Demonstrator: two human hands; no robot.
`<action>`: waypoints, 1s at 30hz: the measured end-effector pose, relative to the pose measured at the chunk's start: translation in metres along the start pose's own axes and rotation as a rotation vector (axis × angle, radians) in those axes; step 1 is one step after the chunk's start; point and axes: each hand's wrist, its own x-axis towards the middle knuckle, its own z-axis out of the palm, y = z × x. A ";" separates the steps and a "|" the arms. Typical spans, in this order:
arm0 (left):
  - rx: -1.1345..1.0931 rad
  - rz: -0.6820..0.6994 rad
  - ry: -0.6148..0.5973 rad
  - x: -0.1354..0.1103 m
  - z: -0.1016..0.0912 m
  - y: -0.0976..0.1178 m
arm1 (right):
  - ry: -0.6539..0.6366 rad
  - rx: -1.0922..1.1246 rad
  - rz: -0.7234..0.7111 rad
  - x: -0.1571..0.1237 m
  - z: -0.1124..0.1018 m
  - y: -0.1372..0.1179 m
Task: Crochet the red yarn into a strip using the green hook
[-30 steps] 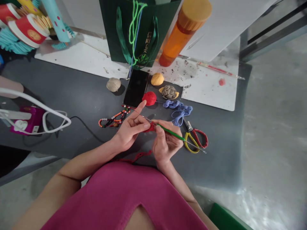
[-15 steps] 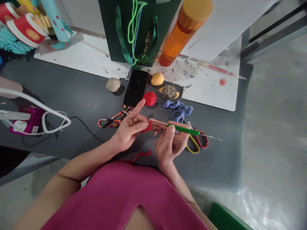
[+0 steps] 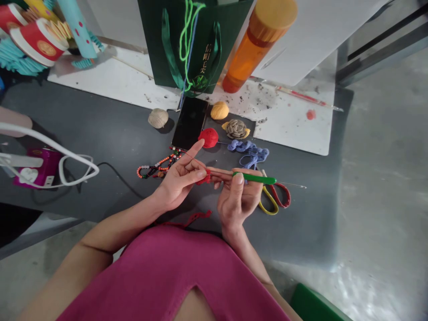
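While the left hand (image 3: pixel 180 178) pinches red crochet (image 3: pixel 202 179), fingers grip a hook (image 3: pixel 254 179).

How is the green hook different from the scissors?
The green hook is held in the right hand; the scissors lie on the grey table. The hook is one straight stick; the scissors have two loops, one yellow and one red. Both have thin metal ends.

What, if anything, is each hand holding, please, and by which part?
The right hand holds a green-handled metal crochet hook by its green handle; the left hand pinches a small red crocheted piece between thumb and fingers.
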 end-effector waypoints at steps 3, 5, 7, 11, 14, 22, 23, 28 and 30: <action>0.004 -0.004 0.002 0.000 0.000 0.000 | -0.005 0.016 0.002 0.001 -0.001 0.000; -0.001 -0.015 0.011 -0.001 0.000 0.000 | -0.020 0.043 -0.010 0.002 0.000 0.001; -0.004 -0.022 0.019 -0.001 0.000 0.000 | -0.036 0.071 -0.033 0.004 0.002 0.002; 0.001 -0.020 0.012 -0.001 0.000 0.000 | -0.054 0.056 -0.042 0.006 0.004 0.004; 0.007 -0.021 0.003 -0.001 0.001 0.001 | -0.072 0.044 0.013 0.007 0.002 0.004; 0.092 0.059 0.001 -0.003 0.002 -0.004 | -0.077 0.190 0.061 0.003 0.003 0.005; 0.103 0.075 0.011 -0.004 0.002 -0.005 | -0.057 0.184 0.057 0.002 0.004 0.005; 0.117 0.097 0.040 -0.003 -0.001 -0.007 | -0.065 0.133 0.033 0.003 0.001 0.005; 0.125 0.102 0.046 -0.003 -0.001 -0.007 | -0.128 0.026 -0.079 0.005 -0.001 0.002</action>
